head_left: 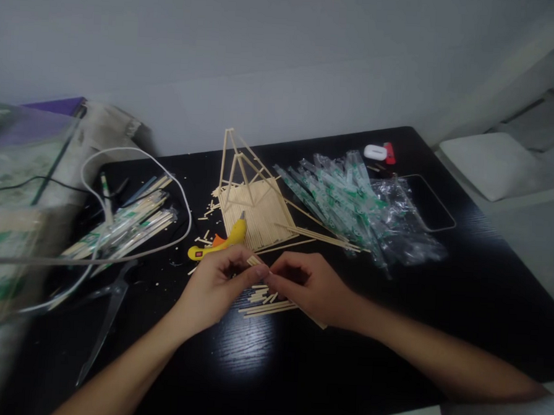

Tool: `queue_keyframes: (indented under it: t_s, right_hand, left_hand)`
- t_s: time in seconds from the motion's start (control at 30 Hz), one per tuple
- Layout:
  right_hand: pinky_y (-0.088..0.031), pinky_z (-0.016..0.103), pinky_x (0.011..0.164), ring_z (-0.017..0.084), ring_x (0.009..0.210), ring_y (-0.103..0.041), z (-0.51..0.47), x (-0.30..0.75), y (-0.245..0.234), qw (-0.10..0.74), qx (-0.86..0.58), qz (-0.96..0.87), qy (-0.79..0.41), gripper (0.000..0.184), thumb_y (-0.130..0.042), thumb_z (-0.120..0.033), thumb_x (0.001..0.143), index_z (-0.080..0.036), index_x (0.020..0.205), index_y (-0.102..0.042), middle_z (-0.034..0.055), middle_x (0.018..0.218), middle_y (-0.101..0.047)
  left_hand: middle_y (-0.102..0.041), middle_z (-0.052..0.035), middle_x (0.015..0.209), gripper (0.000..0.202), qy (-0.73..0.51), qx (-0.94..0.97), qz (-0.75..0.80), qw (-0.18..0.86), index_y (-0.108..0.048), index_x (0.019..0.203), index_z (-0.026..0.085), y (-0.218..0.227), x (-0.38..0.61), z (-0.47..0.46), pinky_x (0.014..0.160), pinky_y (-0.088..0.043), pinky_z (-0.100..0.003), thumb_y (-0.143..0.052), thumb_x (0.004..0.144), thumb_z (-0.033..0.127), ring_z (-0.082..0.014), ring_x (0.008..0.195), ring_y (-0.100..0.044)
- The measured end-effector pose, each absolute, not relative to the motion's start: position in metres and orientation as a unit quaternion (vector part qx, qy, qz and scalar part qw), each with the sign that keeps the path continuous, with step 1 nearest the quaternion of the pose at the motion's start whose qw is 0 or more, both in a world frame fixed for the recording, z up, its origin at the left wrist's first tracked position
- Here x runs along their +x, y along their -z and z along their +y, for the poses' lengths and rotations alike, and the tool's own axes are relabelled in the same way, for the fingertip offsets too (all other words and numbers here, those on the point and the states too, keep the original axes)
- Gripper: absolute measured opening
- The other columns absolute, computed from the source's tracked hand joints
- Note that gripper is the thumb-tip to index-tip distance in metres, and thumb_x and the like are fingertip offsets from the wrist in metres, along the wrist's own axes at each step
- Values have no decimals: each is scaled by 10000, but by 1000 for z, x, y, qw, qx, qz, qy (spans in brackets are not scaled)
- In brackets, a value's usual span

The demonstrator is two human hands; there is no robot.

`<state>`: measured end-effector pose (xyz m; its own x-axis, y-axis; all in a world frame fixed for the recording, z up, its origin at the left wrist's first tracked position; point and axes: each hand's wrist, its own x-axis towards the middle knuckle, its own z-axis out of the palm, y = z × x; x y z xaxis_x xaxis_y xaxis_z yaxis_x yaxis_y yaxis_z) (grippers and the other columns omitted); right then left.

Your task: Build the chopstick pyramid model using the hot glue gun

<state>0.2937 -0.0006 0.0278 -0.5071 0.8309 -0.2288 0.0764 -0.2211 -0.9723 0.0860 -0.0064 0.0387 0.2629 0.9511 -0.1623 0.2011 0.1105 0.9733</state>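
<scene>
My left hand (215, 285) is closed in a pinch on thin wooden sticks (254, 261), whose ends show above its fingertips. Close against it, my right hand (319, 290) pinches the same sticks; the fingers hide most of their length. Behind the hands stands a frame of glued sticks (236, 168) on a flat stick base (258, 213). A yellow glue gun (236, 235) lies just beyond my left hand, its nozzle pointing at the base. Short cut pieces (258, 295) and a few longer sticks (269, 308) lie on the table beneath my hands.
Crumpled clear and green wrappers (338, 192) cover the table's right side, beside a phone-like dark slab (428, 203). A white case (375, 152) sits at the back. On the left are wrapped sticks (132, 224), a looping white cable (188, 196) and dark pliers-like cutters (109, 304).
</scene>
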Motion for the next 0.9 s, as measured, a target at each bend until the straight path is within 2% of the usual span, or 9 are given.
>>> queue_keyframes:
  t_s: [0.2, 0.4, 0.67, 0.73, 0.9]
  right_hand:
    - [-403, 234, 570, 117, 637, -559, -1, 295, -27, 281, -408, -574, -652, 285, -750, -421, 945, -157, 838, -746, -4, 711, -674]
    - [-390, 236, 560, 110, 617, -540, 0, 295, -28, 285, -403, -570, -657, 271, -741, -409, 943, -164, 827, -729, -9, 701, -663]
    - [-398, 236, 568, 111, 635, -552, 0, 294, -25, 278, -406, -563, -664, 239, -759, -382, 926, -163, 833, -733, -3, 716, -677]
    - [-424, 235, 573, 113, 637, -566, 1, 294, -24, 279, -402, -542, -683, 270, -771, -415, 923, -165, 833, -728, -1, 723, -683]
    - [-543, 259, 607, 122, 640, -641, 5, 295, -25, 239, -347, -431, -798, 481, -772, -633, 890, -154, 907, -732, 21, 798, -719]
  left_hand:
    - [-729, 11, 670, 160, -330, 583, 509, 540, -786, 805, 207, -43, 84, -6, 557, -473, -202, -746, 895, 332, -99, 587, -619]
    - [-722, 8, 695, 136, -344, 585, 522, 517, -784, 848, 211, -44, 81, -4, 547, -464, -198, -736, 902, 327, -100, 609, -621]
    - [-703, 0, 685, 202, -339, 595, 525, 505, -754, 812, 191, -42, 78, -4, 577, -490, -218, -735, 910, 367, -111, 614, -612]
    - [-695, -1, 681, 219, -339, 592, 526, 508, -750, 811, 188, -42, 76, -2, 573, -485, -221, -734, 916, 379, -111, 607, -599]
    - [-687, -1, 686, 220, -338, 571, 515, 543, -755, 850, 185, -40, 71, 3, 571, -497, -228, -744, 917, 394, -117, 609, -601]
